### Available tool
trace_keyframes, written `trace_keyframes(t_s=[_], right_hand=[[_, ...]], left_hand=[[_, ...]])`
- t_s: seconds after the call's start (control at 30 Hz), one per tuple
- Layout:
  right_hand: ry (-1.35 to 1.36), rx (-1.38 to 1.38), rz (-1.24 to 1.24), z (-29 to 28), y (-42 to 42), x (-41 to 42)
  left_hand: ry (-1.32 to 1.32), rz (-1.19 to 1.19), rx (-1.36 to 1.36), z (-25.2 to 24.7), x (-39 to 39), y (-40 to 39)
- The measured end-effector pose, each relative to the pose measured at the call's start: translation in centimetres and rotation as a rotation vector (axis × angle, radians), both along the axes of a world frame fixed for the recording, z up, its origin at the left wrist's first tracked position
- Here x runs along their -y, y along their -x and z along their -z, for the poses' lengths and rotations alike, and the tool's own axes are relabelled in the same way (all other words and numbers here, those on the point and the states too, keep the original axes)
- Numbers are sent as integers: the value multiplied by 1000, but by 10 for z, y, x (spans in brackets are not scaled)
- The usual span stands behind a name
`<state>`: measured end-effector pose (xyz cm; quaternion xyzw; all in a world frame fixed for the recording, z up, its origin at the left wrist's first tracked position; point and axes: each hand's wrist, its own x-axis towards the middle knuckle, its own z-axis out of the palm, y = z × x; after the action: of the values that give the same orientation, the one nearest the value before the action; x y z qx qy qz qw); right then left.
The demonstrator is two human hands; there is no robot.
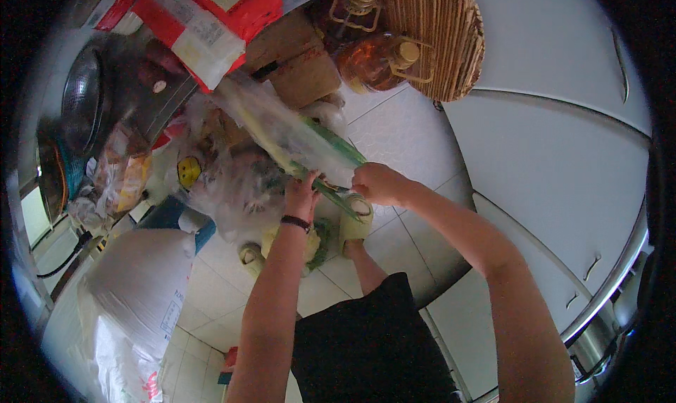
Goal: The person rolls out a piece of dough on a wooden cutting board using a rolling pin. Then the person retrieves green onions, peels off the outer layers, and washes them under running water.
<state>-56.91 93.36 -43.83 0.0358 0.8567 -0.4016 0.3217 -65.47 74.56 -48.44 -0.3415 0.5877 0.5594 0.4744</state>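
In front of me a clear plastic bag point(296, 120) stretches diagonally, with long scallions inside, pale stalks point(264, 139) on one side and green leaves point(338, 141) on the other. My left hand point(302, 196), a dark band at its wrist, is closed around the stalks near the bag's lower end. Some green leaf ends point(338, 200) stick out past it, over a slipper. My right hand point(381, 184) pinches the bag's lower edge beside the leaves; its fingertips are partly hidden.
Plastic bags of produce point(243, 186) crowd the floor at left, near a cardboard box point(296, 60). Two capped oil jugs point(369, 60) stand by a round woven mat point(443, 38). White cabinets point(549, 155) line the right. A full white sack point(137, 276) sits lower left; slippers point(355, 223) are on my feet.
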Motion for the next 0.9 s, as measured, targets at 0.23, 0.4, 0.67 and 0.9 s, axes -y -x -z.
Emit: trace_keyframes(t_s=[0.23,0.4,0.67,0.9], right_hand=[[-396,-282,-490,-49,6,-4],[-614,-467,-786,-79,22,-9],[-823,-729,-670,-48,41,-54],[-328,-464,250,-26,103,-22]], left_hand=[[-20,-65,-196,6,11,16],[101,-31,-250,2,-3,29],[321,149,-436,28,38,69],[-292,-121,38,-29,25,71]])
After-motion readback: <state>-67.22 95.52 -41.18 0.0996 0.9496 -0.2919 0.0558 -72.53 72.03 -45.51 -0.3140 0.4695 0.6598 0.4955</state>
